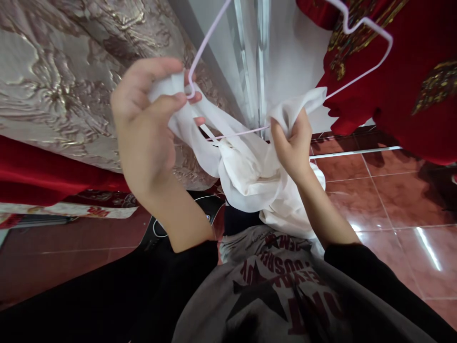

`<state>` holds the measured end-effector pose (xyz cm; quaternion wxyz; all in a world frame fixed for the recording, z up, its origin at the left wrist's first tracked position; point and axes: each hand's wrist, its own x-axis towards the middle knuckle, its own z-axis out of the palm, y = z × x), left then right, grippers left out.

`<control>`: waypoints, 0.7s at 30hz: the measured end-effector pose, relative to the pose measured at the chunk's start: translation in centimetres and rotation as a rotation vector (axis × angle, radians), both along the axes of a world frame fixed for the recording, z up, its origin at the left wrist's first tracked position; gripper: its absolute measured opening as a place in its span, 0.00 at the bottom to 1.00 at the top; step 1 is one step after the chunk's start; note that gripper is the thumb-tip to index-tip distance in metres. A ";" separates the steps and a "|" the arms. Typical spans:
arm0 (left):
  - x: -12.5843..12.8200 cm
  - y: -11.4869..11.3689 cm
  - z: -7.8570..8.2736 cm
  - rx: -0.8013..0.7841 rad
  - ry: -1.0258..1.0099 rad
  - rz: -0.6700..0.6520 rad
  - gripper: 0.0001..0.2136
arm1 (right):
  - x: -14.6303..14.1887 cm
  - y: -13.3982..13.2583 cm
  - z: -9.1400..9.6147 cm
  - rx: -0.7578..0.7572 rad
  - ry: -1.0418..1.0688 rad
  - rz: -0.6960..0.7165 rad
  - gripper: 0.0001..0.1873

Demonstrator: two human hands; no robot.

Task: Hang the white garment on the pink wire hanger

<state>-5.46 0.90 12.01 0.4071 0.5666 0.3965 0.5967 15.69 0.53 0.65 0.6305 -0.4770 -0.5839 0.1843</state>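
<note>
A white garment (pixel 250 171) of thin cloth hangs in front of my body, bunched at its lower part. Through its upper part runs a pale pink wire hanger (pixel 210 35). My left hand (pixel 150 114) pinches the cloth beside the hanger's left end, its fingers partly behind the fabric. On the other side my right hand (pixel 294 143) is closed round the gathered cloth, near the hanger's right arm. The hanger's lower bar crosses between my hands. Its top lies beyond the upper edge of the view.
A silvery, crinkled fabric (pixel 60 90) hangs at the left, with red cloth (pixel 53 174) below it. Red garments with gold sequins (pixel 400 81) hang at the right. A white panel with metal rails (pixel 263 57) stands ahead. The floor has reddish tiles (pixel 385 200).
</note>
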 end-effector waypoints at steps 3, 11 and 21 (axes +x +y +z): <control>1.8 0.0 0.9 0.043 0.102 0.062 0.15 | 0.4 -0.1 0.3 -0.014 -0.001 0.032 0.10; 1.8 1.3 1.0 0.094 0.306 0.153 0.06 | 2.1 -1.2 2.5 -0.159 0.044 0.151 0.12; 0.0 1.9 1.1 0.098 0.443 0.152 0.06 | 13.4 -1.3 8.3 -0.478 0.368 -0.252 0.14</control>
